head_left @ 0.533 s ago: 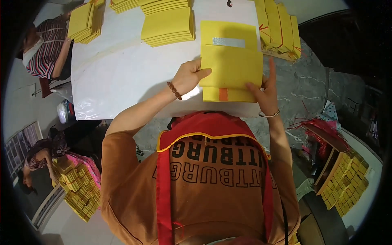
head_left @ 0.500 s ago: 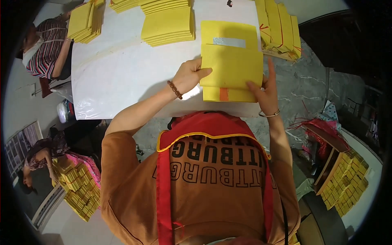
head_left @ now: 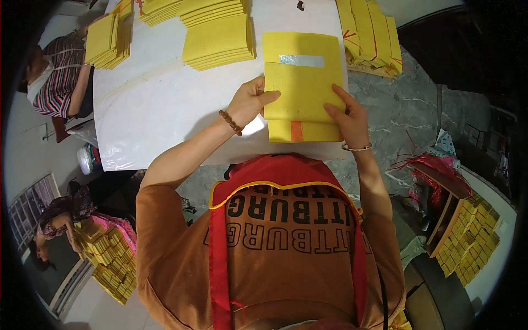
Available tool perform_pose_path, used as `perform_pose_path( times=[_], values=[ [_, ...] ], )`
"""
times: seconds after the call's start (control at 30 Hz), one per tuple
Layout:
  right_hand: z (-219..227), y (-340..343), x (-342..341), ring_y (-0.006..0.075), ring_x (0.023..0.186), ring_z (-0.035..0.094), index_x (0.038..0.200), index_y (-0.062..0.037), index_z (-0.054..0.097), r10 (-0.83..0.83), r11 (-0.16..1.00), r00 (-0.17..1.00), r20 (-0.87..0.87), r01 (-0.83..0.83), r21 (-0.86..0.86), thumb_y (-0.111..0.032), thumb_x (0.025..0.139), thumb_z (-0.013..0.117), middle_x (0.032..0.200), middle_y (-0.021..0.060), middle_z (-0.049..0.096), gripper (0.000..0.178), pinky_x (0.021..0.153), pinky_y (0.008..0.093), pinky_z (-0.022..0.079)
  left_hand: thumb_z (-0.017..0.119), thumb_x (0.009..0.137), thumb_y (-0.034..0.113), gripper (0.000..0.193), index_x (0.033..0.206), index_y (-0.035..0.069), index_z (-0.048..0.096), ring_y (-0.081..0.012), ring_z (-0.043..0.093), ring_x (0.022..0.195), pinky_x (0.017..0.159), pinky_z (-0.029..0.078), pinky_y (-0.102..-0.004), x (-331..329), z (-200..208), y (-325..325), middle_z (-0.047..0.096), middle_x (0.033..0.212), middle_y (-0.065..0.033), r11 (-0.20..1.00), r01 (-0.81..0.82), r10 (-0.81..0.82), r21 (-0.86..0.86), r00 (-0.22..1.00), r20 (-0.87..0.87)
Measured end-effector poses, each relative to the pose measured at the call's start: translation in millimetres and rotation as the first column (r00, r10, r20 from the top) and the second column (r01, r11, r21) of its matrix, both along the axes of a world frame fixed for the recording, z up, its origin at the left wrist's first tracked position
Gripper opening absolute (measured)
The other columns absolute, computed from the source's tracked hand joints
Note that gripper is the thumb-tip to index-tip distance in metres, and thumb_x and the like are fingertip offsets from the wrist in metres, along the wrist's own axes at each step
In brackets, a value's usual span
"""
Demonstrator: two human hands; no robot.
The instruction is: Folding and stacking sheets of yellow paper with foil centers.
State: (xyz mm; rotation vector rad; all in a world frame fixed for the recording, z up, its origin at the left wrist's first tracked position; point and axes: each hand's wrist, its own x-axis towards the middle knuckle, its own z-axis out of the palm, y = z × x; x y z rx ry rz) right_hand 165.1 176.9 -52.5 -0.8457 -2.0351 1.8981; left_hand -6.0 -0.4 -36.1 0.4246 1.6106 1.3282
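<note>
Near the table's right front edge, my left hand [head_left: 250, 104] grips the left side of a folded yellow paper [head_left: 302, 88], thumb on top and fingers beneath. On its right side my right hand [head_left: 349, 118] lays thumb and a fingertip, the other fingers bent around the edge. A silver strip [head_left: 301, 61] shows on the upper sheet above the fold, and an orange strip [head_left: 297, 131] on the lower part, below the overlapping panel. Whether it is one sheet or several layers cannot be seen. Beyond my left hand lies a stack of yellow folded papers [head_left: 217, 41].
More yellow stacks [head_left: 157, 11] line the far side of the white-covered table [head_left: 148, 110]. Bundles tied with red [head_left: 368, 38] stand past its right edge. A person in stripes [head_left: 60, 71] sits at left; another person bends over yellow bundles [head_left: 107, 250] at lower left.
My right forefinger, stretched out beside the paper before, has come down onto its right edge. The paper's overlapping panel now lines up more closely with the sheet beneath. The view has shifted slightly.
</note>
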Motion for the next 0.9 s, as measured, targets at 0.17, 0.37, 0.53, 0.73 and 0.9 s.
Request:
perform_pose_path(
  times=[0.17,0.37,0.53,0.73,0.9],
  values=[
    [-5.3,2.4,1.6,0.0114,0.092,0.057,0.121,0.0015,0.051,0.007,0.999,1.0,0.022,-0.007,-0.032,-0.011,0.077,0.066,0.108,0.0115,0.061,0.049,0.08,0.0237,0.045,0.063,0.082,0.016,0.026,0.102,0.003,0.053,-0.0056,0.048,0.058,0.049,0.037,-0.0193,-2.2,4.2,-2.9,0.055,0.07,-0.0005,0.992,-0.099,0.095,-0.075,0.994,-0.054],
    [-3.9,1.5,-0.2,0.0113,0.091,0.058,0.121,-0.002,0.053,0.008,1.0,0.998,0.062,-0.01,0.021,-0.013,0.076,0.067,0.108,0.0124,0.062,0.048,0.078,0.0238,0.046,0.067,0.075,0.019,0.043,0.112,0.003,0.051,-0.0263,0.05,0.097,0.081,0.04,-0.038,9.1,29.6,11.3,0.053,0.106,-0.0118,0.941,0.338,-0.084,-0.026,0.158,-0.984],
    [-4.9,2.0,0.3,0.0144,0.09,0.06,0.12,-0.0039,0.054,0.01,0.991,0.996,0.085,-0.021,0.13,-0.015,0.075,0.067,0.105,0.0146,0.063,0.048,0.079,0.026,0.047,0.065,0.073,0.037,0.07,0.131,0.005,0.04,-0.0305,0.033,0.125,0.101,0.027,-0.0447,42.3,10.9,16.7,0.038,0.134,-0.0146,0.816,0.532,-0.342,-0.225,0.13,-0.931],
    [14.5,-9.8,2.5,0.0215,0.102,0.057,0.12,-0.0065,0.055,0.018,0.912,0.989,0.148,-0.077,0.402,-0.017,0.075,0.066,0.12,0.0153,0.054,0.047,0.082,0.0296,0.045,0.063,0.072,0.045,0.077,0.133,0.006,0.037,-0.0291,0.028,0.128,0.104,0.021,-0.0448,41.5,-5.0,14.7,0.035,0.137,-0.0108,0.796,0.545,-0.358,-0.265,0.07,-0.931],
    [22.1,-37.6,28.6,0.027,0.122,0.041,0.126,-0.0096,0.048,0.03,0.271,0.974,0.225,-0.225,0.936,-0.032,0.078,0.061,0.136,0.0121,0.039,0.054,0.099,0.0504,0.027,0.062,0.072,0.047,0.072,0.128,0.005,0.043,-0.0283,0.029,0.127,0.103,0.022,-0.0443,40.4,-5.8,16.0,0.037,0.136,-0.0107,0.794,0.549,-0.339,-0.261,0.044,-0.94]
  ],
)
